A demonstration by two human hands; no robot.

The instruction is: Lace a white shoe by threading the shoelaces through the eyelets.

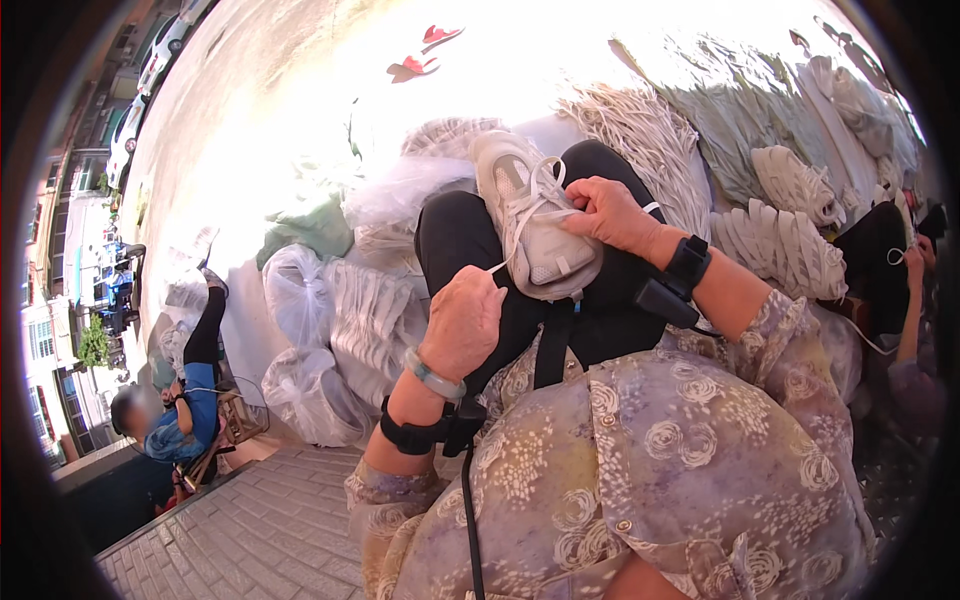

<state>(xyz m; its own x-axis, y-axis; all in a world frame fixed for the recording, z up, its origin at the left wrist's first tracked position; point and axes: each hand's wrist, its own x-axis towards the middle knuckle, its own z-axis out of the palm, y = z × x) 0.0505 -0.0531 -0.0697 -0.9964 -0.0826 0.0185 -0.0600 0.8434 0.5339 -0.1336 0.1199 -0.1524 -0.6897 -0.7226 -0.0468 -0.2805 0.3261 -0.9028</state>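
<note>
In the head view, the white shoe (pixel 540 225) rests on the 2 black-clad thighs (pixel 462 238), between the hands. The left hand (pixel 465 315) has a narrow grip on a white lace (pixel 500 265) at the shoe's near left side; the right hand (pixel 615 212) pinches lacing at the right. Clear bags (pixel 312 385) lie left, pale strips (pixel 645 140) far right.

White sneaker (pixel 545 255) between dark-trousered knees (pixel 452 232)
The left hand (pixel 465 318) holds a white lace (pixel 502 264) taut; the right hand (pixel 615 215) touches the shoe's upper. Clear plastic bags (pixel 308 395) lie leftward, pale strands (pixel 645 140) rightward.
</note>
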